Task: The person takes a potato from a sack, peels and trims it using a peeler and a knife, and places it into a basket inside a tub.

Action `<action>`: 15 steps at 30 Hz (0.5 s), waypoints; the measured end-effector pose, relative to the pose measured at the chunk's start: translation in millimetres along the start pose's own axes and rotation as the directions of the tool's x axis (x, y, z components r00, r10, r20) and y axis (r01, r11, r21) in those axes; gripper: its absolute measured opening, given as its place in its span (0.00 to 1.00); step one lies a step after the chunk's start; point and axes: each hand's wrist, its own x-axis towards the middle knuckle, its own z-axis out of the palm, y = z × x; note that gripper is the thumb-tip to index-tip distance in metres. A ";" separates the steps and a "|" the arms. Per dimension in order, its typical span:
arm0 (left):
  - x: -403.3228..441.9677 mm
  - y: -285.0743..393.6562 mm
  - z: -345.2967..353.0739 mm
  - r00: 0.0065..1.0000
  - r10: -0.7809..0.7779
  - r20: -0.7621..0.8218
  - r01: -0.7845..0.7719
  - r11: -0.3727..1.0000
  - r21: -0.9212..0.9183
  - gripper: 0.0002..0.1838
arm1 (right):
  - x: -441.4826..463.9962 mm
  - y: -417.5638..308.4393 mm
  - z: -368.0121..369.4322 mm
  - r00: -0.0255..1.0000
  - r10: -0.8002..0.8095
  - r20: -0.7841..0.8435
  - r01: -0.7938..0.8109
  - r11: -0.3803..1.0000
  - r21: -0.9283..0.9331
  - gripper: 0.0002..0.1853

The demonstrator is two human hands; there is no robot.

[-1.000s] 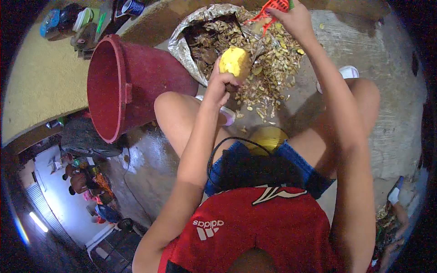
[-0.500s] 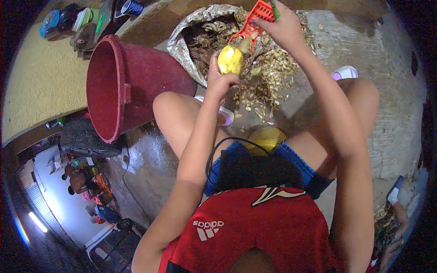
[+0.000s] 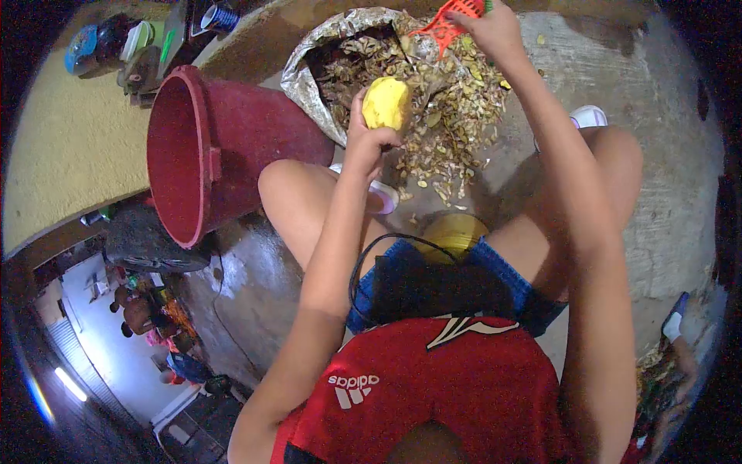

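A yellow, partly peeled potato or fruit is held in my left hand, its peeled side facing up. My right hand is closed on an orange peeler with green on its handle, up and to the right of the yellow piece and apart from it. Beneath both hands a heap of peelings spreads over the floor. It reaches the mouth of a whitish sack lying on its side with more peelings inside.
A large red tub lies tipped at the left, beside a yellow ledge holding small containers. Between my legs is a yellow round object. Several people are at the lower left; another person's arm shows at the right.
The orange peeler came down close to the yellow piece half a second ago and has since moved up and right, away from it. My left hand has shifted slightly left.
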 end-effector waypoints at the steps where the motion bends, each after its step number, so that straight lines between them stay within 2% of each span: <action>1: 1.5 -1.7 -1.8 1.000 0.008 0.007 -0.008 1.000 -0.002 0.45 | -1.1 -2.1 5.1 0.999 0.028 -0.023 -0.031 0.987 -0.157 0.21; 4: 8.0 -7.2 -5.1 0.988 0.152 -0.019 -0.143 0.962 0.234 0.44 | -17.0 -5.6 20.9 0.969 0.042 0.243 -0.104 0.962 0.251 0.20; 5: 9.0 -9.4 -5.1 0.986 0.166 -0.021 -0.157 0.963 0.220 0.44 | -13.7 3.7 25.5 0.910 0.173 0.376 -0.235 0.964 0.125 0.16; 8: 10.3 -12.8 -5.6 0.974 0.225 -0.016 -0.218 0.957 0.190 0.44 | -26.4 -11.2 23.8 0.903 0.171 0.395 -0.211 0.976 0.060 0.14; 9: 10.3 -12.5 -6.6 0.967 0.254 -0.008 -0.249 0.951 0.186 0.44 | -19.6 15.8 38.8 0.904 0.150 0.401 -0.246 0.948 0.200 0.14; 12: 7.0 -5.0 -3.3 0.948 0.318 0.011 -0.316 0.935 0.158 0.45 | -2.5 37.9 37.3 0.990 -0.034 0.134 0.027 0.998 0.052 0.13; 13: 5.1 -2.5 -2.3 0.943 0.332 0.017 -0.330 0.932 0.150 0.45 | -0.4 40.3 34.5 0.967 0.193 0.165 -0.201 0.979 0.030 0.12; 15: 5.3 -1.6 -3.9 0.964 0.265 -0.010 -0.262 0.957 0.126 0.46 | -2.6 42.5 37.7 0.912 0.259 0.317 -0.341 0.909 0.239 0.13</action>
